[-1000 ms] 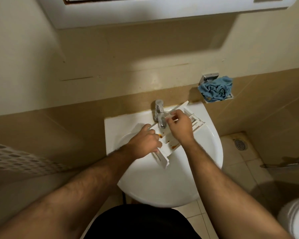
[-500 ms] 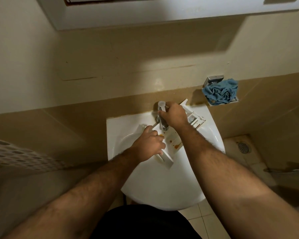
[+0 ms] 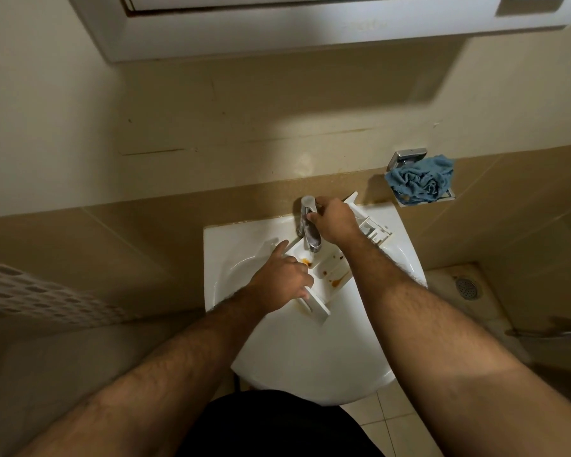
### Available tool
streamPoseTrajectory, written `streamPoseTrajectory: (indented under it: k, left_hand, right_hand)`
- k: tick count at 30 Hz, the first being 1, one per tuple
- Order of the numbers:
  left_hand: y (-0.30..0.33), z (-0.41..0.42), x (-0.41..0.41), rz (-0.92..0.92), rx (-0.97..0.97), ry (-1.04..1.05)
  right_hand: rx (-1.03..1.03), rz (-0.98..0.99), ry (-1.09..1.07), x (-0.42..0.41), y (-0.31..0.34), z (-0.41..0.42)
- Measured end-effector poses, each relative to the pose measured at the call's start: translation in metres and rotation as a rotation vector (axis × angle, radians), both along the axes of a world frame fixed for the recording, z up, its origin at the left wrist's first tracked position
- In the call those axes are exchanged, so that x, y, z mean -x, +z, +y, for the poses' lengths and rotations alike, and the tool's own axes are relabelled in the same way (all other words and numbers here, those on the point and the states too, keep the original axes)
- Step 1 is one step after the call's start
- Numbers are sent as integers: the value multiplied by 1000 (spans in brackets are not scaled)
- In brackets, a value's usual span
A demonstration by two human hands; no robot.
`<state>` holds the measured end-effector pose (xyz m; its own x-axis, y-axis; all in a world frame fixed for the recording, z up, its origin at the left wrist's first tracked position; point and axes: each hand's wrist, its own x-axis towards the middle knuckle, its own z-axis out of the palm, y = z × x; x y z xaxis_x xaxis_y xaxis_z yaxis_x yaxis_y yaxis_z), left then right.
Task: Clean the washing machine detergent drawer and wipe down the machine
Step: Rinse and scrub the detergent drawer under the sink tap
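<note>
A white detergent drawer (image 3: 323, 275) lies slantwise across the white sink (image 3: 310, 351), its orange-brown stains showing in the open compartments. The left hand (image 3: 279, 283) clasps the drawer's near end from nine o'clock, forefinger stretched along its edge. The right hand (image 3: 335, 222) is closed around the handle of the chrome tap (image 3: 309, 225), at twelve o'clock of the basin. At two o'clock, a crumpled blue cloth (image 3: 421, 183) sits in a wall-mounted metal holder (image 3: 406, 158).

Home bathroom; washbasin (image 3: 310, 367), floor drain (image 3: 466, 287).
</note>
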<state>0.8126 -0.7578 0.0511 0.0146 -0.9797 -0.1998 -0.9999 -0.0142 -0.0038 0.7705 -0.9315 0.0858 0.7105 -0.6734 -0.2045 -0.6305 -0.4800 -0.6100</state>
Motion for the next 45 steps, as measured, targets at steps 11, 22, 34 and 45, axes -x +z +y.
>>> streamPoseTrajectory:
  k: [11,22,34,45]
  left_hand:
    - [4,0,3,2,-60,26]
    - [8,1,4,-8,-87,40]
    - [10,0,6,-2,-108,50]
    - [9,-1,7,18,-99,70]
  right_hand:
    - [-50,-10,13,1,1,-3]
    - [-62,-10,41,1,-1,-7]
    - [-104,-33,51,0,-4,-10]
    - [-106,-29,58,-1,-5,-12]
